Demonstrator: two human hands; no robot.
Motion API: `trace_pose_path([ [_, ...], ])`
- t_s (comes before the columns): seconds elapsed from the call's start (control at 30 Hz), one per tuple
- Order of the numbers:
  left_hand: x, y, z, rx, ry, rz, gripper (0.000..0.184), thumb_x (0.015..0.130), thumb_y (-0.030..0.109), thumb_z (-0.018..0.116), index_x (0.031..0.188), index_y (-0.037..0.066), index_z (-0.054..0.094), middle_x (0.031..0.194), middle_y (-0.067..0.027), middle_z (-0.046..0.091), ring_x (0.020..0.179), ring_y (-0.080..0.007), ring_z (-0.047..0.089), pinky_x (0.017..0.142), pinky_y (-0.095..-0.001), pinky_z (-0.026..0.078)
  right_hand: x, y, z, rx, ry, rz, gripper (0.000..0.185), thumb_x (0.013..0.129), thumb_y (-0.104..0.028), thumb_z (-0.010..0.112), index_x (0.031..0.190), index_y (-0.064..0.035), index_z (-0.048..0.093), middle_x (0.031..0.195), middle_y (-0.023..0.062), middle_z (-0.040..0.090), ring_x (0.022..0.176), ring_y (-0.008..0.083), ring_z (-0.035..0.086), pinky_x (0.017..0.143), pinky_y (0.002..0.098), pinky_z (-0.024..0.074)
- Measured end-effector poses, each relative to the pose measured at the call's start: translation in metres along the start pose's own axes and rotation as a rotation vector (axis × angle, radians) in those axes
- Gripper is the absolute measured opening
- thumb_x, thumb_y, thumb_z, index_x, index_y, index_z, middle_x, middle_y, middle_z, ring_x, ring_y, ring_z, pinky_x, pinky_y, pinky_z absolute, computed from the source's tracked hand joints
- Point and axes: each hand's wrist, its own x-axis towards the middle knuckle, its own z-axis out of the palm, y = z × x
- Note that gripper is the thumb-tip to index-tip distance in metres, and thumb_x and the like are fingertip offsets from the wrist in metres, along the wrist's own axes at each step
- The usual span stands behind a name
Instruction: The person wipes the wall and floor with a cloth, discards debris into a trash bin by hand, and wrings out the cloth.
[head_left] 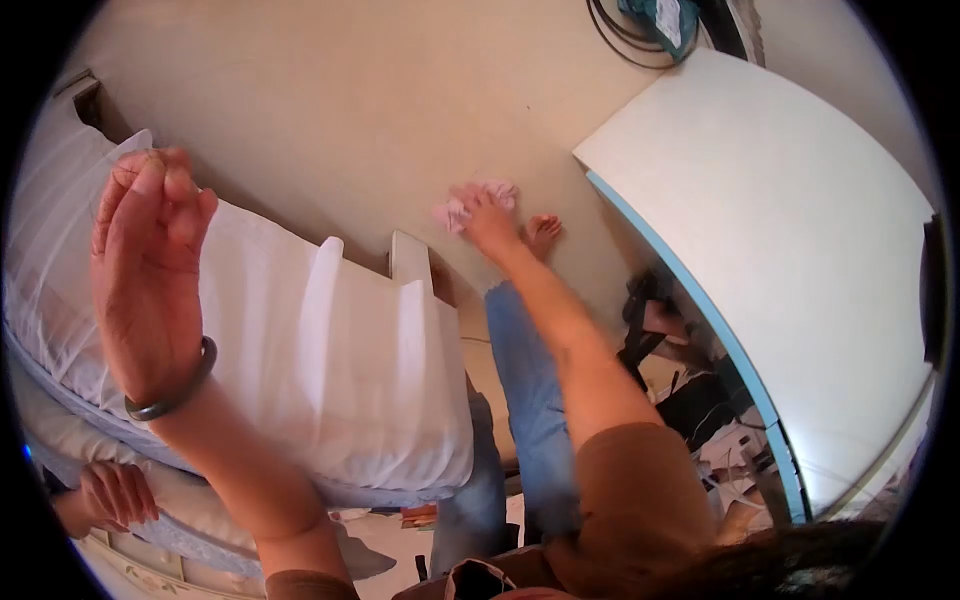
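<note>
My left hand (155, 240) is raised at the left, above a bed with a white sheer cover (370, 370). Its fingers curl toward the thumb in a pinch; whatever may be between the fingertips is too small to tell. A dark bangle (178, 388) circles that wrist. Farther forward, my right hand (490, 228) reaches down onto a crumpled pink cloth (455, 214) on the beige floor (380, 110). The fingers press on the cloth and partly cover it. A bare foot (543, 232) stands just right of this hand, below a blue jeans leg (530, 390).
A white-topped desk with a light blue edge (700, 300) is on the right, with cables and dark items (700, 410) beneath it. Coiled black cable (630, 40) lies at the top near a teal bag (672, 22). Another hand (118, 494) shows at lower left, its owner unseen.
</note>
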Motion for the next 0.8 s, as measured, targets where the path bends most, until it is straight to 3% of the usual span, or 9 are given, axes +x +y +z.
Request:
trace_pose_path([
  [0.07,0.001,0.000,0.003,-0.017,-0.046,0.018,0.015,0.094,0.011,0.049,0.102,0.000,0.052,0.094,-0.0059,0.054,0.078,-0.0100,0.055,0.084,-0.0261,0.046,0.027,-0.007,-0.056,0.054,0.050,0.098,0.030,0.075,-0.014,0.062,0.104,-0.0197,0.066,0.125,0.0035,0.052,0.120,0.0291,0.044,0.095,0.0459,0.0419],
  [0.13,0.000,0.003,0.007,-0.012,-0.023,0.040,0.014,0.094,0.010,0.049,0.101,-0.001,0.053,0.093,-0.0061,0.053,0.078,-0.0103,0.054,0.083,-0.0261,0.047,0.077,-0.001,-0.104,0.172,0.262,0.111,0.033,0.072,-0.012,0.064,0.102,-0.0244,0.068,0.121,0.0032,0.053,0.115,0.0295,0.046,0.092,0.0430,0.0447],
  [0.27,0.002,0.002,0.013,-0.033,-0.008,0.062,0.013,0.093,0.009,0.048,0.099,-0.001,0.052,0.092,-0.0066,0.053,0.076,-0.0101,0.053,0.082,-0.0261,0.047,0.211,0.016,-0.165,0.077,0.250,0.188,0.035,0.074,-0.009,0.062,0.105,-0.0240,0.068,0.125,0.0063,0.051,0.115,0.0310,0.046,0.090,0.0389,0.0467],
  [0.4,-0.002,0.005,0.011,-0.021,-0.081,0.053,0.013,0.093,0.011,0.048,0.099,-0.001,0.052,0.092,-0.0067,0.052,0.073,-0.0089,0.051,0.082,-0.0260,0.047,0.293,0.013,-0.136,-0.065,0.450,0.281,0.038,0.077,-0.016,0.062,0.114,-0.0248,0.064,0.132,0.0072,0.047,0.121,0.0325,0.042,0.101,0.0472,0.0358],
  [0.53,-0.004,0.004,0.012,-0.015,-0.096,0.060,0.014,0.093,0.011,0.048,0.100,-0.001,0.051,0.092,-0.0071,0.053,0.073,-0.0087,0.050,0.081,-0.0262,0.047,0.230,-0.016,-0.066,-0.317,0.434,0.014,0.031,0.084,-0.018,0.055,0.114,-0.0255,0.062,0.135,0.0075,0.044,0.127,0.0311,0.036,0.106,0.0554,0.0240],
  [0.6,-0.003,0.002,0.009,-0.026,-0.057,0.042,0.013,0.093,0.011,0.049,0.099,0.000,0.052,0.092,-0.0070,0.053,0.073,-0.0085,0.050,0.080,-0.0259,0.046,0.161,-0.021,-0.021,-0.249,0.353,-0.077,0.028,0.086,-0.019,0.051,0.112,-0.0213,0.062,0.138,0.0075,0.042,0.127,0.0308,0.037,0.105,0.0565,0.0261],
  [0.67,0.000,0.004,0.012,-0.038,-0.016,0.046,0.012,0.092,0.010,0.050,0.098,0.000,0.054,0.091,-0.0068,0.054,0.071,-0.0084,0.050,0.079,-0.0256,0.046,0.107,-0.025,-0.011,-0.091,0.231,-0.149,0.030,0.081,-0.012,0.057,0.109,-0.0177,0.062,0.134,0.0071,0.046,0.125,0.0298,0.039,0.102,0.0521,0.0327],
  [0.77,-0.004,0.003,0.022,-0.039,-0.003,-0.012,0.009,0.091,0.008,0.050,0.095,0.002,0.056,0.087,-0.0063,0.055,0.067,-0.0082,0.048,0.076,-0.0255,0.046,0.088,-0.033,-0.039,0.248,0.195,0.108,0.041,0.071,0.004,0.060,0.110,-0.0103,0.061,0.126,0.0080,0.052,0.117,0.0239,0.049,0.092,0.0391,0.0455],
  [0.8,-0.005,0.004,0.025,-0.026,-0.050,-0.018,0.008,0.091,0.007,0.050,0.094,0.002,0.056,0.086,-0.0061,0.055,0.066,-0.0081,0.047,0.075,-0.0255,0.046,0.096,-0.030,-0.060,0.551,0.164,0.280,0.043,0.070,0.007,0.059,0.110,-0.0096,0.061,0.122,0.0084,0.054,0.112,0.0226,0.052,0.088,0.0355,0.0470],
])
